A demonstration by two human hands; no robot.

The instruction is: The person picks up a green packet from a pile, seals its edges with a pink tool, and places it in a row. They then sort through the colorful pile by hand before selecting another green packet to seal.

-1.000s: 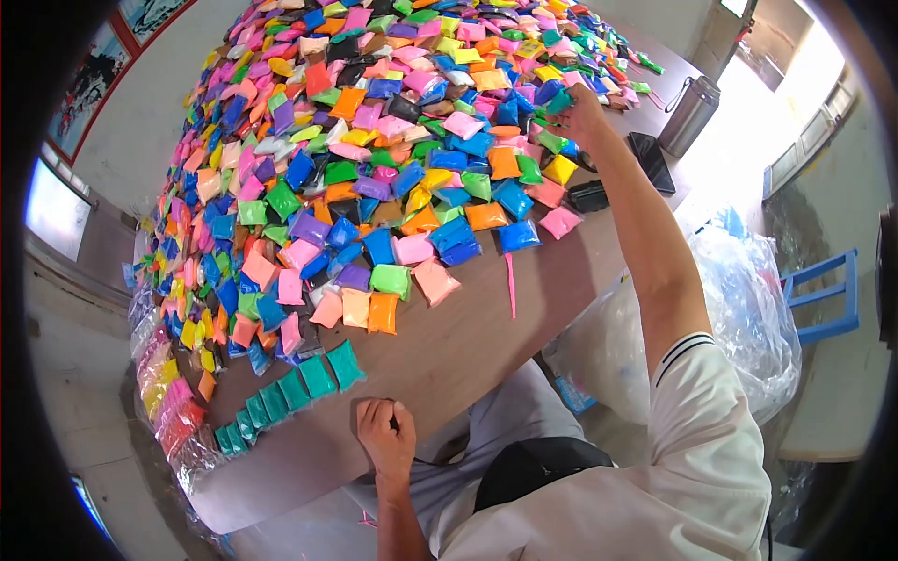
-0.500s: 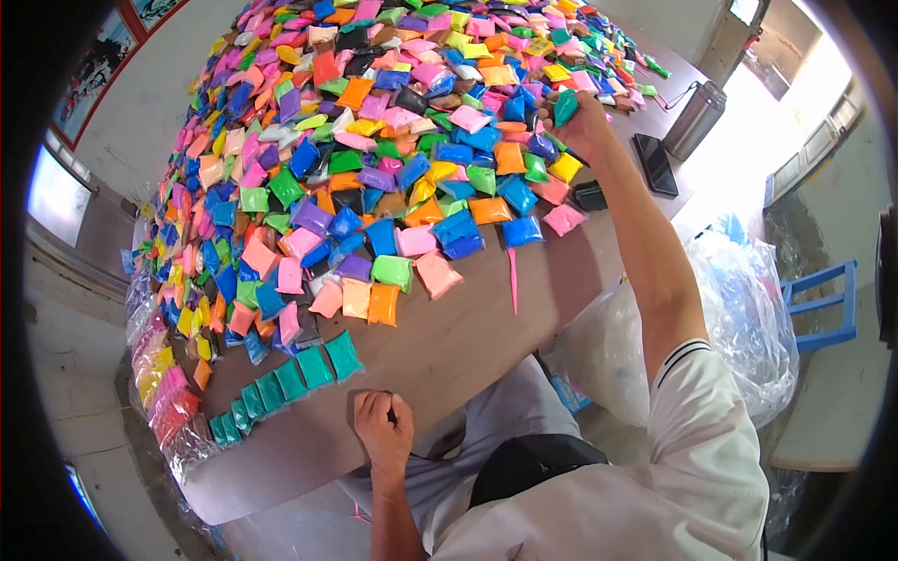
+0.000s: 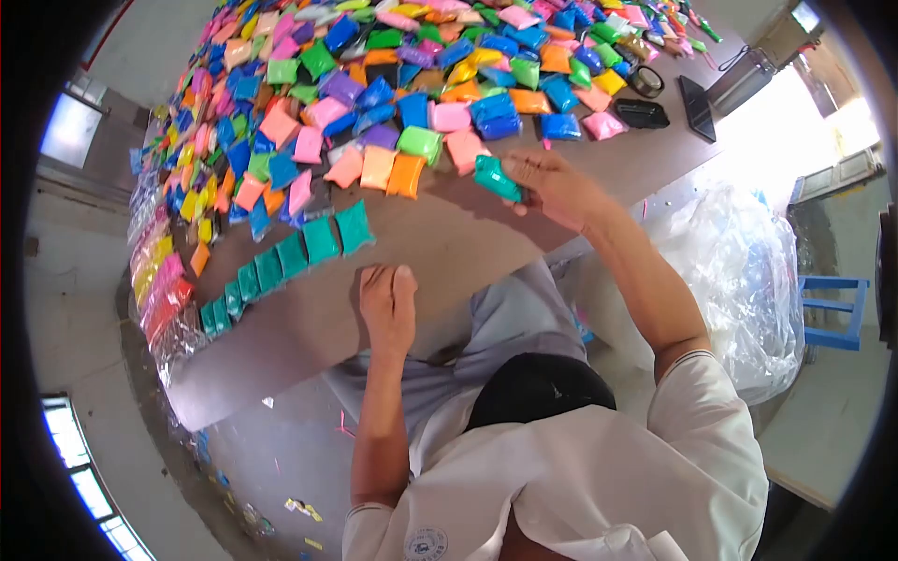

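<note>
Fingers (image 3: 526, 168) of the right hand (image 3: 554, 190) are clamped on a teal packet (image 3: 493, 178), its free end projecting past them above the table (image 3: 458, 248), the left hand (image 3: 388, 297) curled in a fist near a packet row (image 3: 269, 267).

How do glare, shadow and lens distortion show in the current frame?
Head view: glare washes out the floor beyond the flask; head view: a shadow darkens the table beside the right hand; head view: fisheye curvature, black corners.
</note>
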